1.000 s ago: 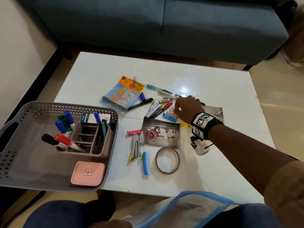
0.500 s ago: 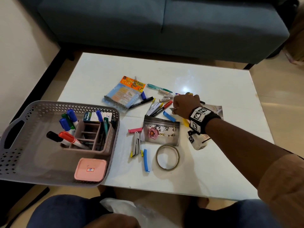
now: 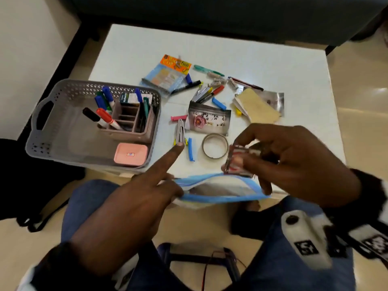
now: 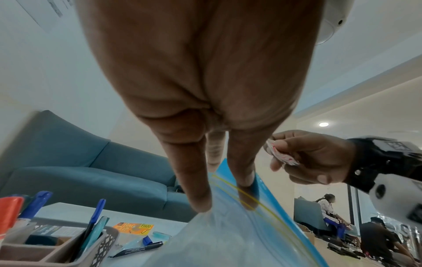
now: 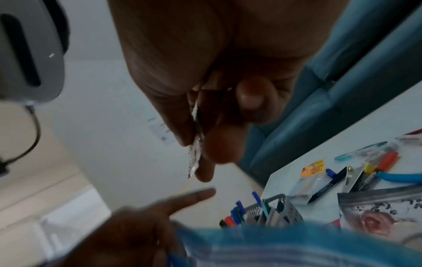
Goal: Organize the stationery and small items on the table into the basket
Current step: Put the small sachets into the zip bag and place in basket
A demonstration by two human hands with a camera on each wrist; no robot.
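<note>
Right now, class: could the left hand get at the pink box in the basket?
Probably not yet: the left hand holds the zip bag, though the pink box lies uncovered nearby.

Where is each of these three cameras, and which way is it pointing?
Head: worn on the head, looking down at the table, basket, both hands and the knees.
Left wrist: looks along the left hand, whose fingers hold the zip bag; sofa behind.
Right wrist: looks along the right hand, which pinches a small red-and-white packet; the left forefinger shows below.
Shared: all three show the zip bag and the orange-labelled clip pack.
</note>
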